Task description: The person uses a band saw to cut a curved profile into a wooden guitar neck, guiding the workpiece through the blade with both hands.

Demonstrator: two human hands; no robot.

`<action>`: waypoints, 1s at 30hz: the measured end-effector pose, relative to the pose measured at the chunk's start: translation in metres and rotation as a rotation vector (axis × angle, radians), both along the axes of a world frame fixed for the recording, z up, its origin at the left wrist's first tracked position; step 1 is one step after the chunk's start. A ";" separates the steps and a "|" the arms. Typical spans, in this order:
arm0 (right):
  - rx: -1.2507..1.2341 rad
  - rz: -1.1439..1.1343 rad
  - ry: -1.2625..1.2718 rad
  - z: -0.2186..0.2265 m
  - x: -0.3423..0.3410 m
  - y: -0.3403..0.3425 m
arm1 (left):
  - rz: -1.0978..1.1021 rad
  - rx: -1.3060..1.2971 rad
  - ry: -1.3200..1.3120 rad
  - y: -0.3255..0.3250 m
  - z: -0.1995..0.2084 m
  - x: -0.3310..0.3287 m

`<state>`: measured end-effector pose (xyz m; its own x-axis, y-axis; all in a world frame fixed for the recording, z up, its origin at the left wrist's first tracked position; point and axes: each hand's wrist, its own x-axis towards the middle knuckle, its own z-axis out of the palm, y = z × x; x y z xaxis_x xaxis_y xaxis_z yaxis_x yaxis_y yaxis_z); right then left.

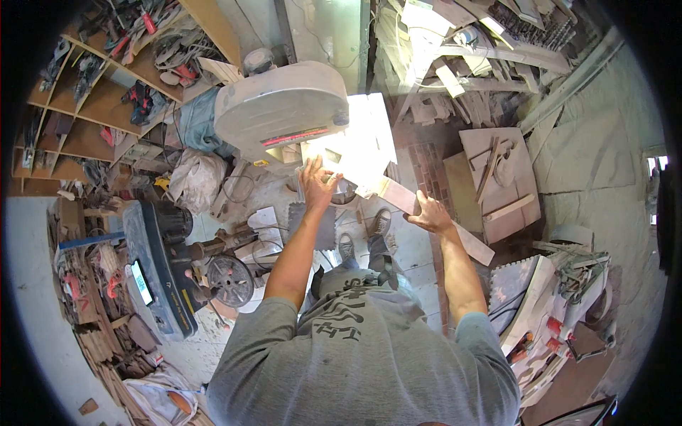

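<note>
A long, pale wooden board (465,241) slants from the bright saw table (383,131) back toward my right side. My right hand (430,213) is closed round its middle, thumb and fingers on opposite edges. At the near edge of the table, my left hand (317,183) grips the far part of the work, fingers bent over it and thumb on the near side. Strong glare washes out the wood there, so its end is hard to make out. The grey rounded housing of a band saw (280,106) stands just beyond my left hand; the blade does not show.
A drill press (160,270) lies to the left, near wooden shelves (106,92) of tools. Scrap wood fills a rack (490,57) at far right. Boards (501,184) lean at right, and offcuts (547,305) pile up nearer me. My shoes (346,246) stand on tiles below.
</note>
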<state>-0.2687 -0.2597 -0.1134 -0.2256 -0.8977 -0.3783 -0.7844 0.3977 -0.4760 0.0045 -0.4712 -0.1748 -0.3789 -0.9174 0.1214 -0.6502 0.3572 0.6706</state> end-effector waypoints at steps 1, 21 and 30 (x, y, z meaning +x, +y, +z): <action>0.019 -0.002 0.019 -0.001 0.000 0.000 | 0.003 -0.001 0.009 0.000 0.000 0.000; 0.005 -0.063 0.014 -0.006 0.030 0.004 | 0.036 0.010 0.102 -0.001 0.003 0.003; 0.065 -0.106 0.014 -0.007 0.040 0.004 | 0.054 0.057 0.121 -0.001 0.002 0.003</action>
